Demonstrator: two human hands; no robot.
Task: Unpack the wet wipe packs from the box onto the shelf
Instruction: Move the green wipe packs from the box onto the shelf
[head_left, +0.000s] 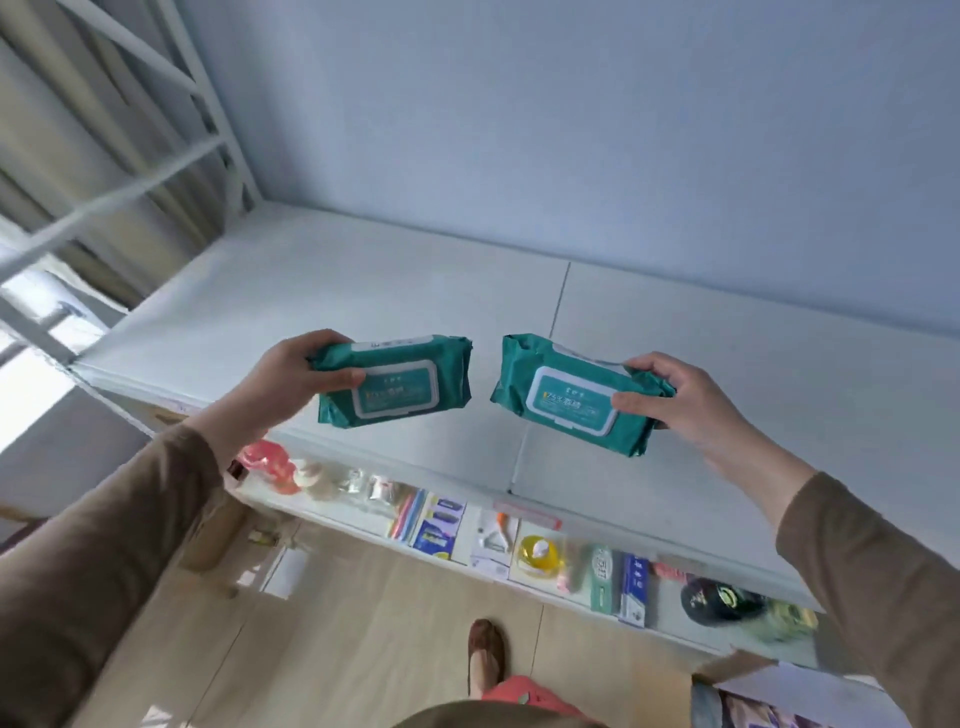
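Observation:
Two teal wet wipe packs with white flip lids are held up over the white top shelf (395, 291). My left hand (298, 376) grips the left pack (400, 382) by its left end, thumb on top. My right hand (670, 397) grips the right pack (571, 397) by its right end. Both packs hang in the air above the shelf's front part, a small gap between them. A corner of the cardboard box (737, 667) shows at the bottom right.
The lower shelf (363, 519) carries several small goods: pink packets, bottles, a yellow item (537, 556), boxed tubes, a black round object (719, 600). White metal shelf frame (156, 67) rises at left. The pale blue wall stands behind. Wooden floor and my shoe (485, 649) lie below.

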